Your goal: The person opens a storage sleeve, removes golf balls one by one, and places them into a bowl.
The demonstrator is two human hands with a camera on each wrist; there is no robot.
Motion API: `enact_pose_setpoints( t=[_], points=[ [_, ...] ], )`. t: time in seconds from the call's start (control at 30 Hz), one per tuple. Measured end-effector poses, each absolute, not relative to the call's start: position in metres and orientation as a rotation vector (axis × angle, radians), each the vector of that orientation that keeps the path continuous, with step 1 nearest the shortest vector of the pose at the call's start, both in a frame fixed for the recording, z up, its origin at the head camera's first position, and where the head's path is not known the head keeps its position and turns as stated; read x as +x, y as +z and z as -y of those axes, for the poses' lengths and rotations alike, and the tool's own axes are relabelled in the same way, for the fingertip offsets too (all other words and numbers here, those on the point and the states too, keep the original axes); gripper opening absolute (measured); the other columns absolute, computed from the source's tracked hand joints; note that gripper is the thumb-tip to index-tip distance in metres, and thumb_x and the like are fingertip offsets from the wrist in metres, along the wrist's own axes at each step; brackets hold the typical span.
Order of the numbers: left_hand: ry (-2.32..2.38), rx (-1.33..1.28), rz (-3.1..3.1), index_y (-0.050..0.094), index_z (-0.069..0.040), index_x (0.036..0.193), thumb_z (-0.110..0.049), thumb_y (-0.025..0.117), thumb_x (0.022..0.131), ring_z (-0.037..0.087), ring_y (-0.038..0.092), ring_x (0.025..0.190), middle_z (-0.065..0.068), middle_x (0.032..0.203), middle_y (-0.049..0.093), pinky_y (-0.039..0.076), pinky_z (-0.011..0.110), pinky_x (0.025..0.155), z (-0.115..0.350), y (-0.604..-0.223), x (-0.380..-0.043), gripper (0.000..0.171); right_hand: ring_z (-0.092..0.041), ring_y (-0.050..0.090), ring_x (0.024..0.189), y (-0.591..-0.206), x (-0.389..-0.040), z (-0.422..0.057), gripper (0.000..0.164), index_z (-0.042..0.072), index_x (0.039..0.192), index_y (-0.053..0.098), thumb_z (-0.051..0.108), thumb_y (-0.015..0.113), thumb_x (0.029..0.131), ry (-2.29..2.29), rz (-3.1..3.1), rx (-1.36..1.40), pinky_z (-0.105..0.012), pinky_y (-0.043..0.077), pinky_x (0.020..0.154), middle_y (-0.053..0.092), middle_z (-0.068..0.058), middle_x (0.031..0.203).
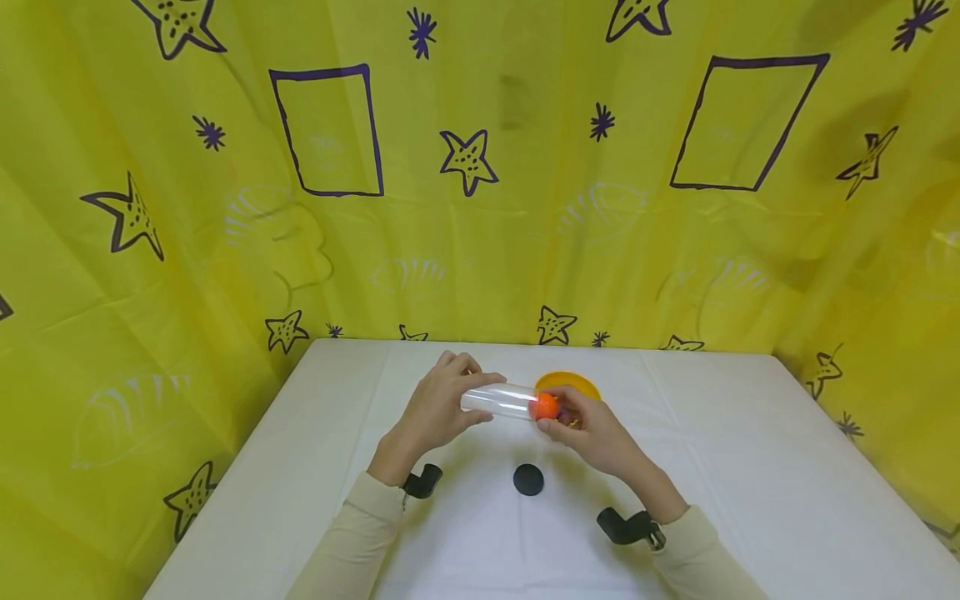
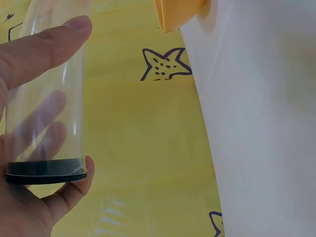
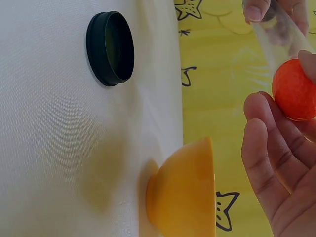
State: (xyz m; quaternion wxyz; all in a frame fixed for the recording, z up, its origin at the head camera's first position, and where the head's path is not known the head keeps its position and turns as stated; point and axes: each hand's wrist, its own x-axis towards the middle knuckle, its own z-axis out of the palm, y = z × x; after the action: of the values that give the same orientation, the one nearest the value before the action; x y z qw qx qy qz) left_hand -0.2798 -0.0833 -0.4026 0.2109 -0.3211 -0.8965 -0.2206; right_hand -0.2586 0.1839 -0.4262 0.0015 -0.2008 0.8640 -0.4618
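My left hand [image 1: 438,400] grips a clear plastic tube [image 1: 501,401], which lies nearly level above the table in the head view. A dark cap [image 2: 47,171] closes the tube's end near the left palm. At the tube's other end, my right hand [image 1: 596,429] pinches an orange ball [image 3: 295,90] between thumb and fingers. The ball is at the tube's mouth; how far it sits inside I cannot tell. A yellow-orange bowl [image 3: 182,190] stands just behind the right hand, its inside mostly hidden. Small purple and yellow bits show by the right fingers, too small to identify.
A loose round dark cap [image 3: 111,48] lies on the white table [image 1: 465,533], nearer my body than the tube. Yellow curtains [image 1: 510,242] with drawn stars hang behind the table and at both sides. Black wrist cameras are strapped to both wrists.
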Motion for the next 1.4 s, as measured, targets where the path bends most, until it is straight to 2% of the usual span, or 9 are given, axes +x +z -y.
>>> enact_pose_setpoints(
  t=[0.4,0.7,0.93,1.17,1.4],
  points=[
    [-0.696,-0.857,2.504,0.075,-0.027,0.122,-0.025,0.092,0.076,0.017,0.049,0.101,-0.001,0.106,0.061,0.048,0.027,0.075,0.086,-0.401,-0.28,0.049,-0.017,0.061,0.082,-0.426,-0.262,-0.193,0.041,0.011,0.126,0.063,0.028,0.078,0.092,-1.455,-2.863,-0.573,-0.024,0.05,0.066,0.068,-0.004,0.097],
    [-0.737,-0.851,2.498,0.074,-0.026,0.124,-0.025,0.091,0.077,0.018,0.049,0.102,0.0,0.107,0.061,0.049,0.028,0.075,0.087,-0.4,-0.281,0.05,-0.019,0.061,0.085,-0.419,-0.263,-0.202,0.043,0.008,0.13,0.061,0.025,0.076,0.094,-1.473,-2.911,-0.472,-0.024,0.052,0.065,0.072,-0.01,0.102],
    [-0.742,-0.854,2.499,0.074,-0.026,0.125,-0.026,0.091,0.077,0.017,0.049,0.102,-0.001,0.107,0.062,0.048,0.028,0.075,0.088,-0.401,-0.281,0.05,-0.021,0.059,0.086,-0.417,-0.265,-0.206,0.045,0.009,0.132,0.059,0.029,0.074,0.095,-1.461,-2.925,-0.388,-0.023,0.052,0.064,0.071,-0.012,0.106],
    [-0.753,-0.845,2.511,0.073,-0.024,0.126,-0.028,0.09,0.079,0.017,0.048,0.1,0.0,0.107,0.063,0.049,0.029,0.076,0.089,-0.402,-0.282,0.05,-0.021,0.056,0.083,-0.415,-0.265,-0.208,0.045,0.009,0.131,0.06,0.032,0.074,0.095,-1.472,-2.953,-0.347,-0.023,0.048,0.061,0.07,-0.012,0.1],
    [-0.799,-0.836,2.52,0.072,-0.021,0.126,-0.028,0.089,0.08,0.017,0.05,0.1,0.004,0.108,0.065,0.051,0.031,0.078,0.089,-0.402,-0.281,0.049,-0.021,0.057,0.084,-0.417,-0.267,-0.211,0.046,0.01,0.132,0.059,0.034,0.073,0.095,-1.429,-2.975,-0.266,-0.023,0.047,0.063,0.071,-0.012,0.103]
  ],
)
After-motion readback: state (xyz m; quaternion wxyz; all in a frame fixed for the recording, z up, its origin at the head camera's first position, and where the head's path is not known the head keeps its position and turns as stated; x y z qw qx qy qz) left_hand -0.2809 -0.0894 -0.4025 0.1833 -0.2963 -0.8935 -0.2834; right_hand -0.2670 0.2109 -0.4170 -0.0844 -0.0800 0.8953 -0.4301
